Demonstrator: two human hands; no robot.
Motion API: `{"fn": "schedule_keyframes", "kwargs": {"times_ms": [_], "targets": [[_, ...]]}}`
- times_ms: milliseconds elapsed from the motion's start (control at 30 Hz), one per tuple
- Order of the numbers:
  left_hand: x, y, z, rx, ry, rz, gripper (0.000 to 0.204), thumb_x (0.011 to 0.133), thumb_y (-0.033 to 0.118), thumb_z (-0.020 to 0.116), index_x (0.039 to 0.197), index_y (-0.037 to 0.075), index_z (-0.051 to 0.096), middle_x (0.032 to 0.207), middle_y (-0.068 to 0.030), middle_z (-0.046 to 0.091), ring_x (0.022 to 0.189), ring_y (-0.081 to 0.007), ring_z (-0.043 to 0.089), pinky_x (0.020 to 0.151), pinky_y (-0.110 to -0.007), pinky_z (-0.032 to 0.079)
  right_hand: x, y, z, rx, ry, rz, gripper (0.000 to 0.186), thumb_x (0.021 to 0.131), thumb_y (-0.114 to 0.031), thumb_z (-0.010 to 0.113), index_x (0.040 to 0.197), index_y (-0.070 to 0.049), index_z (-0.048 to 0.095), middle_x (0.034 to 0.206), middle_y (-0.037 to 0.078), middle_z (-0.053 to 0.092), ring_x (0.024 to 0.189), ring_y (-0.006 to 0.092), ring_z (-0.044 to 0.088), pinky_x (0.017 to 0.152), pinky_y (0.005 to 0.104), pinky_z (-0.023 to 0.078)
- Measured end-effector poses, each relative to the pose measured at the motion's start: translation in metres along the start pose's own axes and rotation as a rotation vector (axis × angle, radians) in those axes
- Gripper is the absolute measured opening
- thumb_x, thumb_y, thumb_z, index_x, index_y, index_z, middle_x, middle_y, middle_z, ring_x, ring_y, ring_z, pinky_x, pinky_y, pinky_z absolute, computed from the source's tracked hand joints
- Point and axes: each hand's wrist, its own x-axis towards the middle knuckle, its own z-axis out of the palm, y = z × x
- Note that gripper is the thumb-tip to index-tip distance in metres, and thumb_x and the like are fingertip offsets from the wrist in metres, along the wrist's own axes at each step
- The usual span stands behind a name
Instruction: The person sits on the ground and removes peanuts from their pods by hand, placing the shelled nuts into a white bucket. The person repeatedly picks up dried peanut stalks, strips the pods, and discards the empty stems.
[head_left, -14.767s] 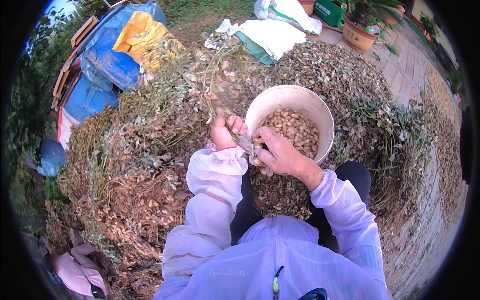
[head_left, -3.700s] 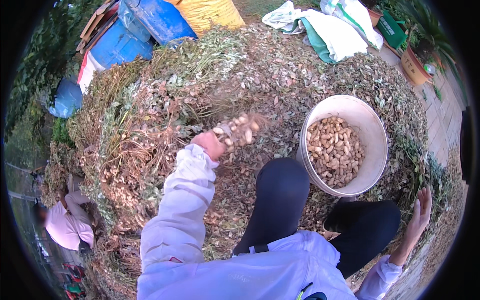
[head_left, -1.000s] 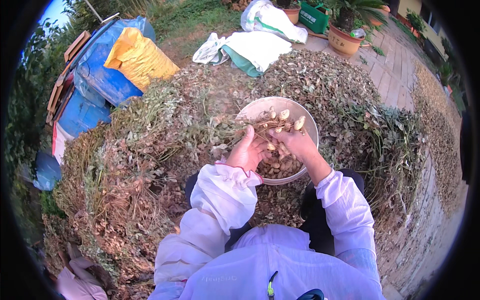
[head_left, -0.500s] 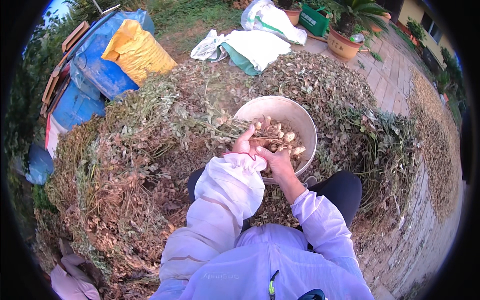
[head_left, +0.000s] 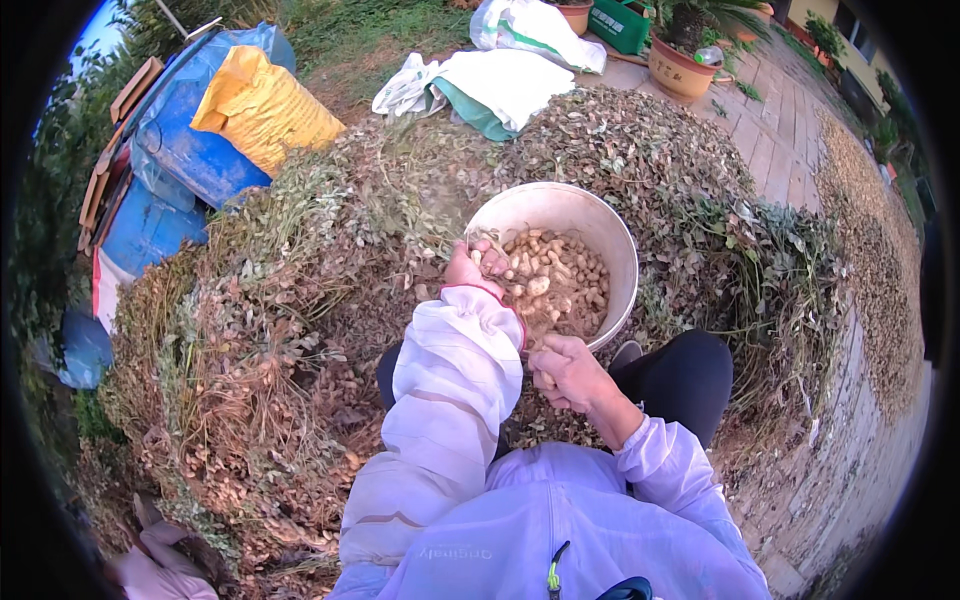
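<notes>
A round whitish bucket [head_left: 622,235] stands between my knees, with many loose peanuts [head_left: 560,270] in it. At its left rim my left hand [head_left: 474,268] is closed around the stems of a peanut plant [head_left: 432,242], whose leafy part trails off to the left. My right hand [head_left: 577,374] is a fist just outside the near rim, apart from the left one. Between its fingers shows something pale that looks like a peanut; the rest of what it holds is hidden.
Heaped peanut plants [head_left: 250,330] surround me, with more dried leaves [head_left: 650,150] beyond the bucket. Blue barrels [head_left: 200,150] and a yellow sack [head_left: 265,110] stand at the far left. White sacks [head_left: 505,85] and a potted plant [head_left: 682,70] are at the back. Another person's leg [head_left: 165,565] shows lower left.
My right hand has pulled back toward me from the peanut cluster and closed. My left hand has moved slightly left to the rim, uncovering the peanuts in the bucket.
</notes>
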Motion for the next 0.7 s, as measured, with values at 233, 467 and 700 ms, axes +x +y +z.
{"fn": "schedule_keyframes", "kwargs": {"times_ms": [233, 467, 700], "targets": [[-0.009, -0.007, 0.008, 0.035, -0.136, 0.097, 0.036, 0.098, 0.034, 0.035, 0.078, 0.007, 0.048, 0.066, -0.0035, 0.048, 0.046, -0.0133, 0.036, 0.045, -0.030, 0.034, -0.014, -0.024, -0.049, 0.074, 0.333, -0.367, 0.010, 0.087, -0.015, 0.051, 0.089, -0.005, 0.050, 0.057, 0.002, 0.047, 0.039, 0.0096, 0.038, 0.036, 0.0241, 0.030], [-0.037, -0.025, 0.019, 0.272, -0.184, -0.191, 0.035, 0.095, 0.035, 0.043, 0.099, 0.004, 0.057, 0.087, -0.0090, 0.062, 0.079, -0.0221, 0.060, 0.074, -0.041, 0.050, 0.046, -0.072, -0.052, -1.094, 0.649, -0.928, 0.033, 0.075, -0.025, 0.066, 0.098, -0.004, 0.056, 0.089, 0.017, 0.058, 0.086, 0.0385, 0.055, 0.074, 0.0429, 0.046], [-0.021, -0.027, -0.005, 0.329, -0.157, 0.040, 0.032, 0.096, 0.025, 0.038, 0.104, 0.001, 0.058, 0.098, -0.0133, 0.062, 0.091, -0.0230, 0.059, 0.088, -0.039, 0.044, 0.098, -0.040, -0.021, -1.270, 0.588, -0.826, 0.019, 0.076, -0.016, 0.061, 0.090, -0.005, 0.055, 0.088, 0.017, 0.057, 0.083, 0.0350, 0.057, 0.069, 0.0435, 0.048]]}}
